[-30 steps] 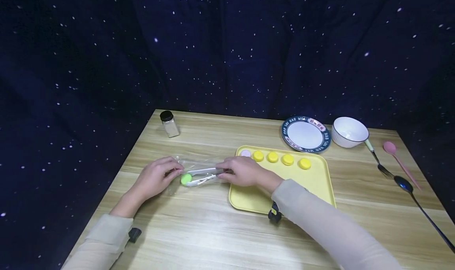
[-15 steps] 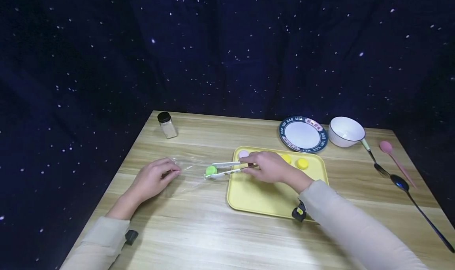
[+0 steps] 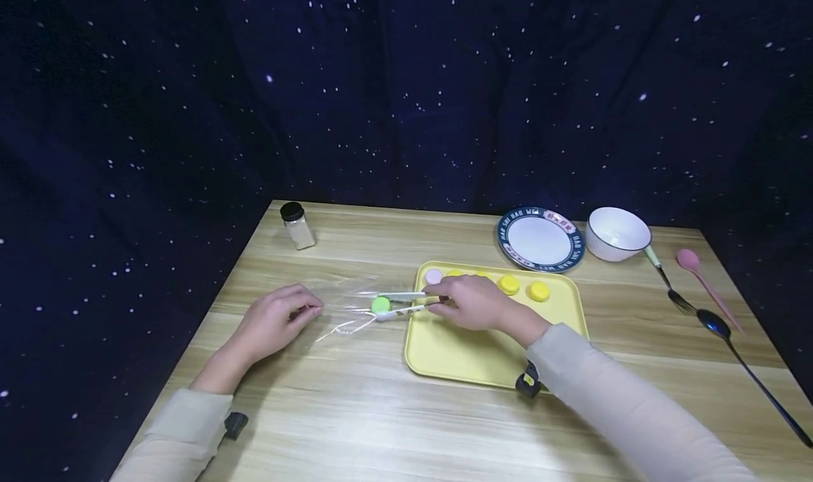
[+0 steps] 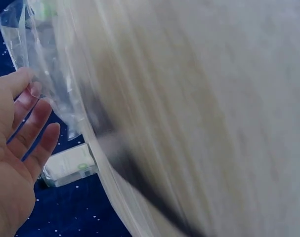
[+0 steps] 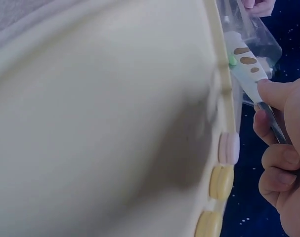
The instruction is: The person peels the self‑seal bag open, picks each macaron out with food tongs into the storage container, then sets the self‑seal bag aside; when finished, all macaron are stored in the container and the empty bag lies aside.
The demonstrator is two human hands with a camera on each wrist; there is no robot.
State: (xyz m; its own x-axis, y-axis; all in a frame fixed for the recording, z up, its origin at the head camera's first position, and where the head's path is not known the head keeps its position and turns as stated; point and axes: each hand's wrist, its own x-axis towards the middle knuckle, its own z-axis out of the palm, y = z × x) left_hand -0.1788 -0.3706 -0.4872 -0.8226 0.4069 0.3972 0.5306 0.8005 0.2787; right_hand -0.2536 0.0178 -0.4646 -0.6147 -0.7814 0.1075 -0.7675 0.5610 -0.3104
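Observation:
My left hand (image 3: pixel 273 321) pinches the left end of a clear plastic bag (image 3: pixel 346 300) between thumb and index finger; the left wrist view also shows this hand (image 4: pixel 21 128) with its other fingers loosely bent. From the right, my right hand (image 3: pixel 479 302) grips a pair of tongs (image 3: pixel 403 311) with white tips, patterned with brown spots in the right wrist view. A green macaron (image 3: pixel 380 305) sits between those tips, overlapping the right part of the bag. The tongs' handle end is hidden by the right hand.
A yellow tray (image 3: pixel 470 369) lies under the right hand, with one lilac macaron (image 3: pixel 433 276) and several yellow macarons (image 3: pixel 539 291) along its far edge. Behind stand a jar (image 3: pixel 298 228), plate (image 3: pixel 540 241) and bowl (image 3: pixel 616 235). A fork (image 3: pixel 681 300), pink spoon (image 3: pixel 711 284) and black spoon (image 3: pixel 716 324) lie right.
My right hand has drawn the tongs to the right, then slightly back left. The green macaron has moved right, away from my left hand, which keeps its pinch on the bag.

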